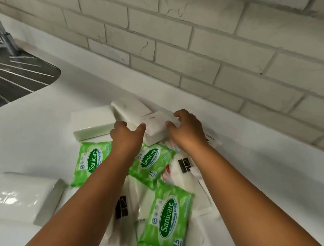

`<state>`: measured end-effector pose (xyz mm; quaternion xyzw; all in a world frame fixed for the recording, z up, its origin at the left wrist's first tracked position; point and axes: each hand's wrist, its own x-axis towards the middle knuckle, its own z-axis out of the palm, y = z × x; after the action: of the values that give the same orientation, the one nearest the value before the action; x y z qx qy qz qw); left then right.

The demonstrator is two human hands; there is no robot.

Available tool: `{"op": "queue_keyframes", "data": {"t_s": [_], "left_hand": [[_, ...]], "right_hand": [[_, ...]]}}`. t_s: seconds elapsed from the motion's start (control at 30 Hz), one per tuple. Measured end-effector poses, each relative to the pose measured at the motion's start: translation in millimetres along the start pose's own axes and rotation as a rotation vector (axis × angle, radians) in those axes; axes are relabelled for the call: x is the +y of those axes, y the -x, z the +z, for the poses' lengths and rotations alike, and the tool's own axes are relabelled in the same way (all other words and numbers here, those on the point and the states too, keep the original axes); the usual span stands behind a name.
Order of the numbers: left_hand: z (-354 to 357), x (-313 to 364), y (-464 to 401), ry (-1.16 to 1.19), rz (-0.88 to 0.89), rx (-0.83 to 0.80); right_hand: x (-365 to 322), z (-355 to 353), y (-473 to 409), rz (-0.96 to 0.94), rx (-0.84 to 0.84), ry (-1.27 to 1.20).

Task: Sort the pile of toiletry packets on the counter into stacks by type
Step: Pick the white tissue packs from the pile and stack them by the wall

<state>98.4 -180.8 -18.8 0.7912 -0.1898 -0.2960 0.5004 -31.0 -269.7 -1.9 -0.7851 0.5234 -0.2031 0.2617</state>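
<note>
A pile of packets lies on the white counter [32, 137]. Three green Sanicare wipes packs show: one at the left [89, 163], one in the middle [150, 165] and one nearest me [166, 225]. Plain white tissue packs lie at the back of the pile [130, 107] and at its left [92, 130]. My left hand [125, 138] and my right hand [187, 129] both grip one white pack [156, 126] at the far side of the pile, thumbs on its top. White sachets with black logos [185, 165] lie under my forearms.
One white tissue pack [17, 199] lies apart at the near left. A steel sink drainer [13, 76] and tap [2, 33] sit at the far left. A tiled wall [207, 46] runs just behind the pile.
</note>
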Motion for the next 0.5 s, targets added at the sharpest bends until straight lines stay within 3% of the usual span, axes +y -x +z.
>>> {"op": "queue_keyframes", "data": {"t_s": [0.2,0.5], "left_hand": [[11,-15,-20,-0.004,-0.064,-0.064],[10,-16,-17,0.172,-0.061,-0.084]], "right_hand": [[6,23,-38,0.067,-0.111,0.235],[12,27,-35,0.033,-0.033,0.145]]}}
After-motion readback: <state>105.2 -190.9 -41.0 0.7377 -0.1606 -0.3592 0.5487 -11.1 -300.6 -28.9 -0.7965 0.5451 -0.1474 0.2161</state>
